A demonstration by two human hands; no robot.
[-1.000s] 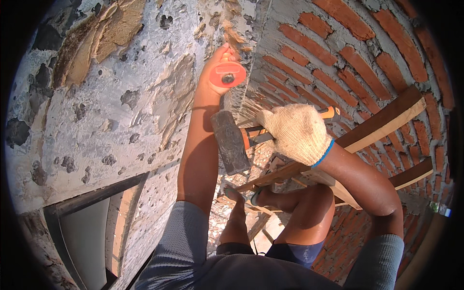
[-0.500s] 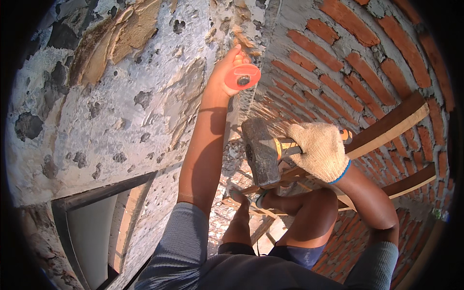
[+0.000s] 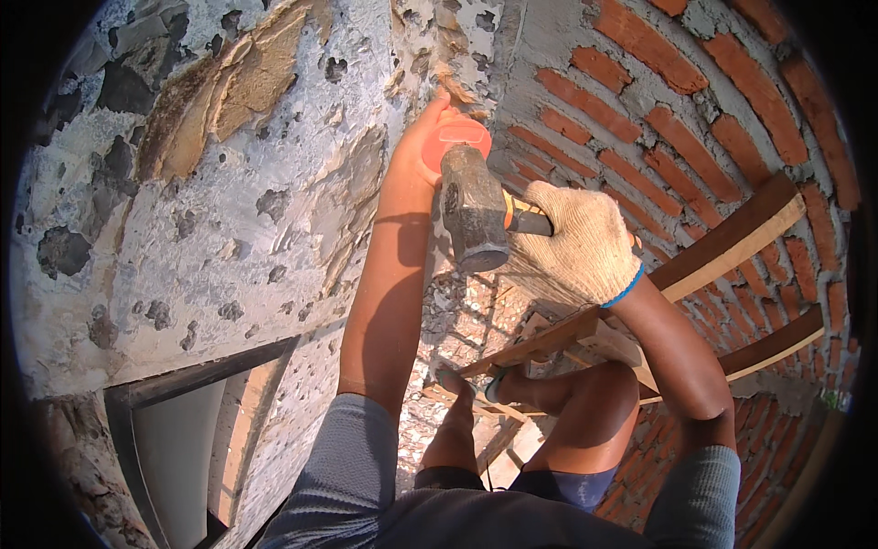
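A: Where do we have the guarded tool [image 3: 457,133]?

B: High up in front of us, near the corner, in our bare left hand [image 3: 413,146], its fingers curled closed behind the red disc [image 3: 435,157]. We take it for a chisel, though its tip and struck end are hidden.

A: And the hammer [image 3: 472,206]?

B: Its heavy grey head overlaps the lower part of the disc in view; whether the two touch, we cannot tell. Our right hand [image 3: 585,240], in a cream knitted glove, is wrapped closed around the handle [image 3: 530,221].

A: Which step would we call this?

B: Striking, we'd judge, with the tool up where the pitted plaster wall [image 3: 247,210] meets the brick wall [image 3: 631,112].

A: What does our next move call for?

B: A firm left grip and the hammer face square to the tool's end, clear of our bare knuckles.

A: Farther out?

B: A wooden beam [image 3: 732,240] slants across on our right, a dark frame [image 3: 201,370] sits lower left, and our feet [image 3: 453,380] are well below.
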